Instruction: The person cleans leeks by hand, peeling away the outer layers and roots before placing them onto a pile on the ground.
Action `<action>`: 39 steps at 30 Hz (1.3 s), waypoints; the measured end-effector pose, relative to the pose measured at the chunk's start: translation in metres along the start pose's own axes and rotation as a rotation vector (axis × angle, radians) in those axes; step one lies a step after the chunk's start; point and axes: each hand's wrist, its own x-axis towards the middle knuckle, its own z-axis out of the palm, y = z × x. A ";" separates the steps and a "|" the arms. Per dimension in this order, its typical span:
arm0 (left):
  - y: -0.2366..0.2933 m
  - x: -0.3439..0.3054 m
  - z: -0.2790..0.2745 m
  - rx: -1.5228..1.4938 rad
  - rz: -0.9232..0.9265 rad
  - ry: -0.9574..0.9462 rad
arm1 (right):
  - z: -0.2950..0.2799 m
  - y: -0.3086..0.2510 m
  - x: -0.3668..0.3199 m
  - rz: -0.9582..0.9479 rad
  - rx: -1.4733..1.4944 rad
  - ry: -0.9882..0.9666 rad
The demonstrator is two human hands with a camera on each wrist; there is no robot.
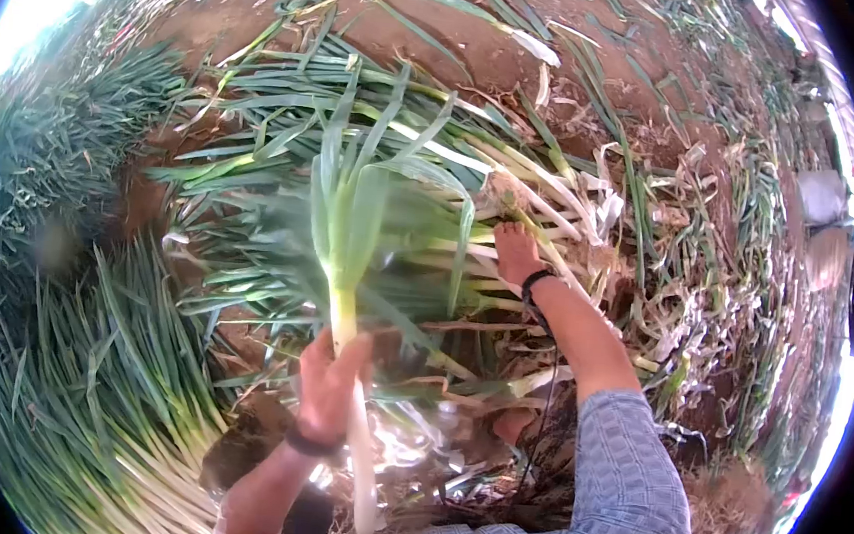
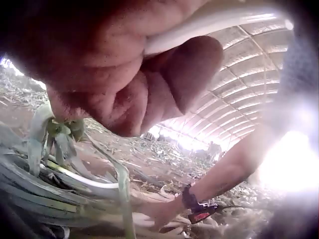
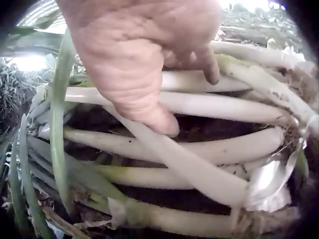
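In the head view, my left hand grips a trimmed leek around its white shank, leafy end up and root end down. Curled fingers wrap the pale shank in the left wrist view. Farther right, my right hand reaches down onto a pile of leeks lying on the soil. Seen from the right wrist, the thumb and one fingertip stand apart over a white leek shank, among several others with roots to the right.
Stacked leeks lie at the lower left, white ends toward me. Dry peeled leaves litter the ground on the right. Bare soil shows beyond the pile, with stray leaves on it. An arched roof spans overhead.
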 end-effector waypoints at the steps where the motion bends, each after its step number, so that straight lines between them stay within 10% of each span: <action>1: 0.000 -0.001 -0.002 0.021 -0.003 0.007 | -0.004 -0.003 0.003 -0.002 0.040 -0.103; 6: -0.009 -0.003 -0.014 -0.123 0.051 -0.008 | -0.071 -0.036 -0.002 -0.082 0.457 -0.363; 15: 0.011 -0.010 -0.020 -0.163 -0.016 -0.021 | -0.072 -0.065 -0.021 0.350 0.658 -0.350; 20: 0.006 -0.015 -0.027 -0.105 -0.103 0.009 | -0.034 -0.027 -0.012 0.166 0.321 0.268; 23: 0.011 -0.015 -0.027 -0.143 -0.090 -0.028 | -0.034 -0.005 -0.019 0.169 0.150 -0.353; 27: 0.009 -0.017 -0.028 -0.103 -0.099 -0.048 | -0.056 -0.037 -0.043 0.113 0.443 -0.547; 33: 0.012 -0.017 -0.022 -0.123 -0.134 -0.068 | 0.024 -0.070 -0.076 0.032 0.153 -0.176; 39: 0.015 -0.016 -0.015 -0.158 -0.085 -0.060 | -0.003 -0.063 -0.053 0.105 0.359 -0.462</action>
